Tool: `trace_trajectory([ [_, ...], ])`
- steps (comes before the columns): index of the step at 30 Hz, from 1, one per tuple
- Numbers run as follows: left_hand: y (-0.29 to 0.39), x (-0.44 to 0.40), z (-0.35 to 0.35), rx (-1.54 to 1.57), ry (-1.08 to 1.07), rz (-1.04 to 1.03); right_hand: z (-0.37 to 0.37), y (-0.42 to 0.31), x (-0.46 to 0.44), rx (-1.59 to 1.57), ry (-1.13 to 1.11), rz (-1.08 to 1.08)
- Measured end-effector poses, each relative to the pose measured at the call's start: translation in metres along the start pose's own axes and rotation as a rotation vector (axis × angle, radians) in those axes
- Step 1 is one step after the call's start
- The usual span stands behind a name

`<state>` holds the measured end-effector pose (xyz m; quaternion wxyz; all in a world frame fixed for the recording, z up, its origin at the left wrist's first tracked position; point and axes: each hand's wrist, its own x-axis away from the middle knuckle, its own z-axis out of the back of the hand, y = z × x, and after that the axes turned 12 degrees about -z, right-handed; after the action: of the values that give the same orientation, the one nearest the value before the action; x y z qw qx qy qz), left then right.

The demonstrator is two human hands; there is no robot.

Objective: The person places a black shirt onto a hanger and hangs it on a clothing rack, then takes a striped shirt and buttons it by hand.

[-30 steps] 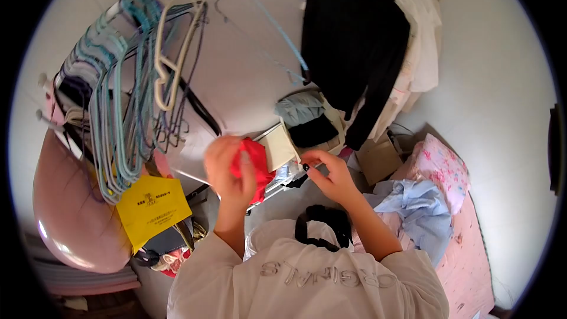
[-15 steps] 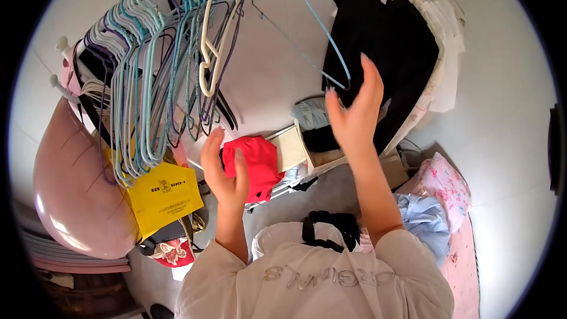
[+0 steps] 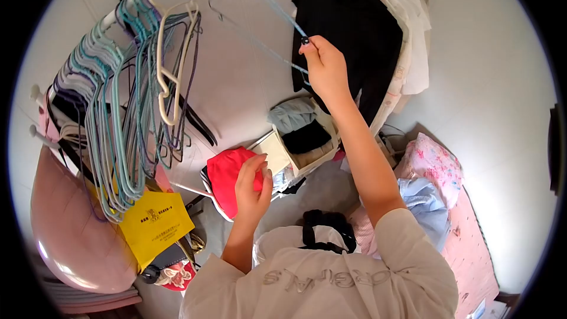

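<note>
That blue wire hanger (image 3: 288, 18) is at the far middle, by the left edge of the black top (image 3: 354, 29), and you've got your right hand (image 3: 326, 66) pinched onto its right side, left hand (image 3: 253, 188) kinda loose, fingers apart, by the nearer red cloth (image 3: 225, 172).

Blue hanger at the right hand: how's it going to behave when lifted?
The blue hanger is probably light, given its thin frame. It looks fairly stiff, since it keeps an open, roughly triangular outline. It may swing or twist, as the right hand meets it at one side only.
</note>
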<state>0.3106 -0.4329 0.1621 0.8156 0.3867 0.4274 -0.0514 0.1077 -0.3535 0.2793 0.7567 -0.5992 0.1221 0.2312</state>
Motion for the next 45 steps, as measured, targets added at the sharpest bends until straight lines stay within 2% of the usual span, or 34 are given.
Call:
trace_trajectory([
  [3,0.0,-0.001,-0.016,0.056,-0.035,0.023,0.028,0.012,-0.002,-0.118,0.078,0.051],
  [6,-0.006,-0.001,-0.04,0.154,-0.133,0.098,0.087,0.021,0.017,-0.094,-0.007,-0.081],
  [9,-0.015,-0.006,-0.08,0.177,-0.108,0.053,0.158,0.05,0.062,-0.071,-0.054,-0.184],
  [11,-0.027,-0.01,-0.106,-0.116,-0.052,-0.14,0.215,0.084,0.102,-0.159,-0.232,-0.233],
  [13,-0.026,-0.029,-0.129,-0.118,-0.033,-0.25,0.266,0.119,0.157,-0.188,-0.166,-0.402],
  [14,-0.023,-0.04,-0.143,-0.072,-0.09,-0.31,0.289,0.13,0.189,-0.211,-0.111,-0.494],
  [17,-0.023,-0.057,-0.198,0.193,-0.385,-0.391,0.34,0.145,0.27,-0.406,0.012,-0.74],
  [19,-0.029,-0.059,-0.242,0.385,-0.789,-0.448,0.355,0.165,0.334,-0.58,0.103,-0.802],
  [20,-0.029,-0.052,-0.266,0.402,-0.885,-0.549,0.356,0.173,0.359,-0.636,0.13,-0.823],
  [21,-0.022,-0.046,-0.285,0.364,-0.957,-0.55,0.361,0.174,0.38,-0.684,0.149,-0.835],
  [23,-0.035,-0.029,-0.331,0.372,-1.256,-0.586,0.355,0.162,0.401,-0.587,0.301,-0.949],
  [24,-0.037,-0.013,-0.349,0.457,-1.346,-0.509,0.352,0.16,0.408,-0.543,0.363,-1.003],
  [26,-0.04,0.007,-0.376,0.597,-1.512,-0.342,0.352,0.175,0.426,-0.443,0.319,-1.047],
  [29,-0.01,0.041,-0.396,0.753,-1.537,-0.301,0.36,0.188,0.437,-0.351,0.279,-1.163],
  [30,-0.016,0.059,-0.407,0.765,-1.461,-0.432,0.364,0.193,0.444,-0.369,0.262,-1.201],
  [33,-0.022,0.095,-0.428,0.833,-1.544,-0.081,0.386,0.183,0.454,-0.452,0.295,-1.2],
  [34,-0.018,0.098,-0.432,0.808,-1.528,-0.186,0.392,0.179,0.457,-0.486,0.324,-1.178],
  [37,-0.005,0.105,-0.452,0.909,-1.381,-0.215,0.407,0.184,0.482,-0.472,0.353,-1.058],
  [38,-0.003,0.105,-0.46,0.874,-1.388,-0.356,0.411,0.187,0.489,-0.469,0.346,-1.058],
  [40,0.0,0.106,-0.477,0.8,-1.387,-0.634,0.405,0.184,0.484,-0.413,0.508,-1.117],
  [41,0.004,0.108,-0.481,0.825,-1.341,-0.569,0.402,0.181,0.477,-0.381,0.588,-1.146],
  [43,0.02,0.103,-0.487,0.871,-1.245,-0.438,0.401,0.166,0.451,0.029,0.489,-1.376],
  [44,0.027,0.098,-0.49,0.829,-1.27,-0.453,0.4,0.164,0.44,0.238,0.432,-1.474],
  [45,0.027,0.097,-0.496,0.843,-1.295,-0.467,0.398,0.168,0.435,0.323,0.497,-1.429],
])
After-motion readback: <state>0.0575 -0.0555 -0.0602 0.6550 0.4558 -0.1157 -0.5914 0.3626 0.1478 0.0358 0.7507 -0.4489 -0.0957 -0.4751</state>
